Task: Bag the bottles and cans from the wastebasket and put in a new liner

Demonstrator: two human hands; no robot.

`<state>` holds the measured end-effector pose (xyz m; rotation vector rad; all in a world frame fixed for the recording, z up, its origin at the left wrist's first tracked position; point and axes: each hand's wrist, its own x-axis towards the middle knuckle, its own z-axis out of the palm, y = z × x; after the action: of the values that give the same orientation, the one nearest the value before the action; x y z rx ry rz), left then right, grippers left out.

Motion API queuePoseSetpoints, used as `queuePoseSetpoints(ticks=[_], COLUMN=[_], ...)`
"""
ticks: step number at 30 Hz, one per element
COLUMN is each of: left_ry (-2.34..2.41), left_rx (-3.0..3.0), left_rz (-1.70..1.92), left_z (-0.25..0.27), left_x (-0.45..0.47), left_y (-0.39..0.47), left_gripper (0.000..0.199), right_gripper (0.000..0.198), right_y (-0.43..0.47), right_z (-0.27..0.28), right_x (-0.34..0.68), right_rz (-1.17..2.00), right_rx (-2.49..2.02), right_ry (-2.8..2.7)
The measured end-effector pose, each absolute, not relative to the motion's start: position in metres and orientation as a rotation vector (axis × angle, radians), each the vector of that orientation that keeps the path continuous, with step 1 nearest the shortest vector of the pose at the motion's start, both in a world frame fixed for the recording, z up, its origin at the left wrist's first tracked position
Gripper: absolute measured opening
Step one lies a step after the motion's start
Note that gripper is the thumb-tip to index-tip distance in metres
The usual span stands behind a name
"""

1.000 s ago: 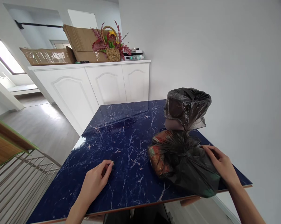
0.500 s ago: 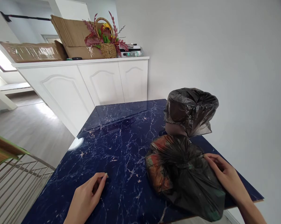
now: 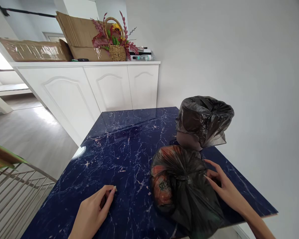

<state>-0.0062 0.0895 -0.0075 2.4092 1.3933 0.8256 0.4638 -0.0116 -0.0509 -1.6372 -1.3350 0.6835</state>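
Note:
On the table's near right part lies a full black plastic bag [image 3: 189,186], gathered at its middle. Reddish-orange contents show through its thin left side; the rest is hidden. My right hand [image 3: 219,186] is at the bag's right side. Its index finger is raised clear, while the thumb and a curled finger close on the plastic. My left hand [image 3: 94,209] rests over the table at the lower left, thumb and fingertips pressed together with nothing visible between them. Behind the bag stands a brownish bin [image 3: 188,141] with a black liner [image 3: 205,113] over its rim.
The blue marbled table [image 3: 119,159] meets a white wall on the right. A white cabinet [image 3: 114,86] beyond it bears cardboard boxes [image 3: 40,51], a flower basket [image 3: 117,53] and a plastic bottle [image 3: 144,58]. A metal rack [image 3: 20,189] stands at the left.
The filled bag has shifted left, and my right hand has moved left with it, its index finger lifting away from the thumb. My left hand stays nearly in place.

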Motion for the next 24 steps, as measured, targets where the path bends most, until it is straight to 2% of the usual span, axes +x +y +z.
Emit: queuePoseSetpoints(ticks=[10,19,24], left_ry=[1.383,1.499,1.375], left_rx=[2.368,2.27,2.373], left_rz=[0.825,1.022,1.198], left_z=[-0.006,-0.003,0.016], left_x=[-0.008,-0.002,0.017], left_y=[0.086,0.091,0.128], left_gripper=[0.032,0.026,0.017], right_gripper=[0.078,0.07,0.051], right_y=[0.077,0.166,0.159], right_z=[-0.031,-0.032,-0.031], right_x=[0.395,0.341,0.334], right_rz=[0.692,0.648,0.515], right_rx=[-1.801,-1.636,-1.425], right_ry=[-1.514,-1.498,-1.481])
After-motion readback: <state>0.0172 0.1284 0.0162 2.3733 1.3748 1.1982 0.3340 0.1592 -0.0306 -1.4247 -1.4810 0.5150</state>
